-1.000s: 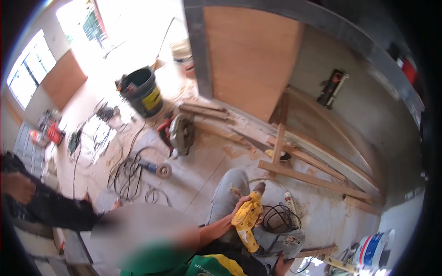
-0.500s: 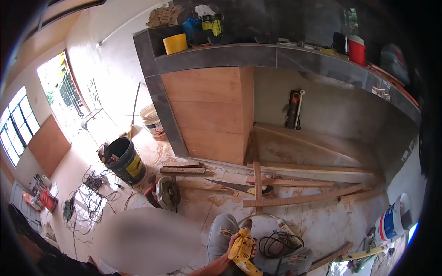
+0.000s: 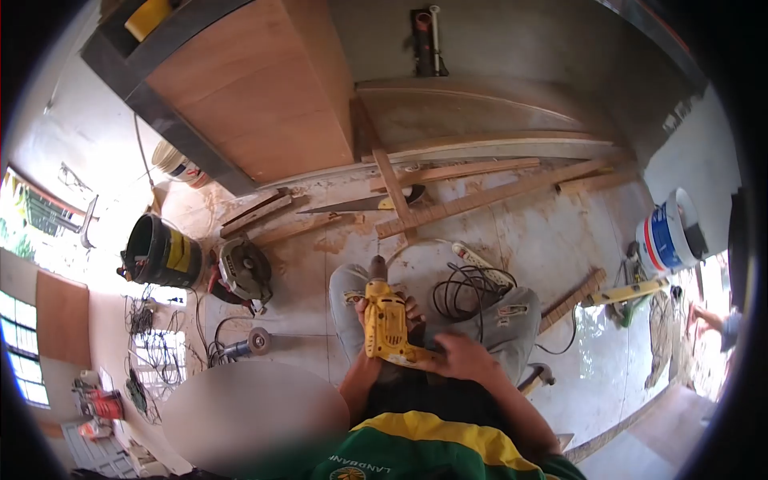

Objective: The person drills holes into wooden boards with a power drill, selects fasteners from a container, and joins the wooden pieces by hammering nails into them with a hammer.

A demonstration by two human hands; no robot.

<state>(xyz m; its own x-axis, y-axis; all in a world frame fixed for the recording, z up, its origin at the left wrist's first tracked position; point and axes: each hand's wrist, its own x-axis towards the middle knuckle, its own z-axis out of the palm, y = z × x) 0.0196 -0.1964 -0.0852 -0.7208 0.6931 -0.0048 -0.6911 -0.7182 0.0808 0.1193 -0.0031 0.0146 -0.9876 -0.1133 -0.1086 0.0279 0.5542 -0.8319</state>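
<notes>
A yellow power drill [image 3: 387, 324] lies over my lap, its chuck directed away from me. My left hand [image 3: 362, 310] is wrapped round the drill body from beneath, with fingertips showing on the far side. At the drill's handle, my right hand [image 3: 464, 357] is closed on the grip; its fingers are partly hidden. Just beyond my knees, a coil of black cable [image 3: 460, 296] lies by a white power strip [image 3: 480, 262]. A hammer [image 3: 538, 378] rests on the floor beside my right leg.
Left of me are a circular saw [image 3: 244, 270], an angle grinder [image 3: 246, 344], tangled cords and a black bucket [image 3: 168, 252]. Ahead lie a handsaw [image 3: 344, 206] and wooden strips [image 3: 496, 196]. A white bucket [image 3: 668, 232] stands at right, near another person's hand [image 3: 706, 318].
My view has tipped downward. The drill has swung round to point more straight ahead, and my right hand has come into view on its handle.
</notes>
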